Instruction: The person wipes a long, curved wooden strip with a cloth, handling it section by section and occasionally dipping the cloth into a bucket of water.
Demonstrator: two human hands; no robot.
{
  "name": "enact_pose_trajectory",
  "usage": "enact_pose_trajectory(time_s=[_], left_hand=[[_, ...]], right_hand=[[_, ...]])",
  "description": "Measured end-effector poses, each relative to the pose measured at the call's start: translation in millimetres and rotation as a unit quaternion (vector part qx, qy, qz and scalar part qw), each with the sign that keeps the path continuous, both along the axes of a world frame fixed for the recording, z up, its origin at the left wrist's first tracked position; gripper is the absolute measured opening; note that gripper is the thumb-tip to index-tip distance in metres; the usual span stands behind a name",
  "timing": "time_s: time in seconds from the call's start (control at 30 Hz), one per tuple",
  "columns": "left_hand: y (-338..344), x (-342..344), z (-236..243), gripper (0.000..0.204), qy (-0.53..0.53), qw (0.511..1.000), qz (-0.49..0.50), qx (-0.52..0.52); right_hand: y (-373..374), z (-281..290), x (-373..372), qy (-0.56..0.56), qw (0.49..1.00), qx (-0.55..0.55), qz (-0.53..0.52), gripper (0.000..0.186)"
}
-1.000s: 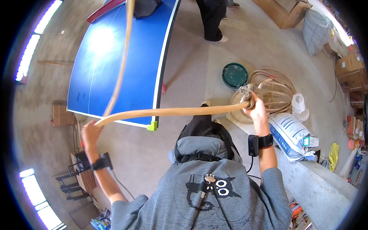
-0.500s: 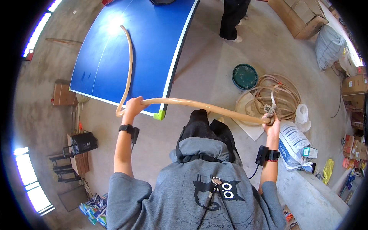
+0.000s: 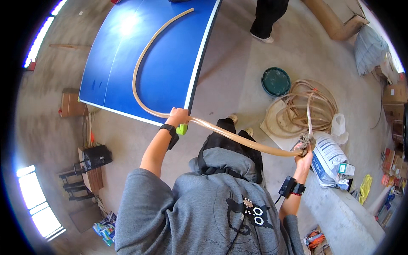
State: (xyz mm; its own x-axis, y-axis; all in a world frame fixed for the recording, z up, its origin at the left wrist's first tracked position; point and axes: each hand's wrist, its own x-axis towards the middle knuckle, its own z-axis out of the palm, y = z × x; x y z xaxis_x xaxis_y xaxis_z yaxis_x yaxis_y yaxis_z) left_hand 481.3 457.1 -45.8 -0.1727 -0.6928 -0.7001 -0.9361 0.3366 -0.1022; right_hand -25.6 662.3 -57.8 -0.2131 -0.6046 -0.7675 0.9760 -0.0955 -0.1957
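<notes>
- At the far left, a black crate (image 3: 98,157) and a brown box (image 3: 70,103) stand on the concrete floor (image 3: 229,76), well apart from the person's hands.
- The blue counter (image 3: 110,55) fills the upper left. The long tan hose (image 3: 140,63) now lies across it in a wide curve, where a second ago it rose in the air over the counter's edge.
- The left hand (image 3: 178,115) is clenched around the hose at the counter's near edge, just above a small green thing (image 3: 183,128) at the corner. It has moved from far out at the left toward the middle, so a fresh length seems to have been fed onto the counter.
- From that hand the hose runs rightward, past the person's hood, to the right hand (image 3: 304,154), which grips it beside a rag-like wad.
- Beyond the right hand, more hose sits coiled (image 3: 312,104) on the floor, near a round green lid (image 3: 276,81) and a white sack (image 3: 329,159). Judging by the coil, plenty remains to be drawn out.
- Another person's legs (image 3: 267,19) stand at the top, clear of the work.
</notes>
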Motion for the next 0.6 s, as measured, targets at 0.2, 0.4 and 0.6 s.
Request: enact_pose_trajectory(time_s=[0.2, 0.4, 0.6], left_hand=[[2.7, 57.3, 4.9, 0.051, 0.019, 0.995, 0.072, 0.062], [12.2, -58.9, 52.2, 0.052, 0.235, 0.967, -0.100, 0.007], [57.6, -266.4, 71.5, 0.056, 0.437, 0.880, -0.063, 0.177]], right_hand=[[-15.4, 9.2, 23.1, 0.013, 0.999, 0.025, 0.022, 0.023], [-22.4, -1.4, 33.2, 0.049, 0.998, 0.027, -0.003, 0.016], [-33.5, -14.4, 39.6, -0.018, 0.989, -0.140, -0.043, 0.021]])
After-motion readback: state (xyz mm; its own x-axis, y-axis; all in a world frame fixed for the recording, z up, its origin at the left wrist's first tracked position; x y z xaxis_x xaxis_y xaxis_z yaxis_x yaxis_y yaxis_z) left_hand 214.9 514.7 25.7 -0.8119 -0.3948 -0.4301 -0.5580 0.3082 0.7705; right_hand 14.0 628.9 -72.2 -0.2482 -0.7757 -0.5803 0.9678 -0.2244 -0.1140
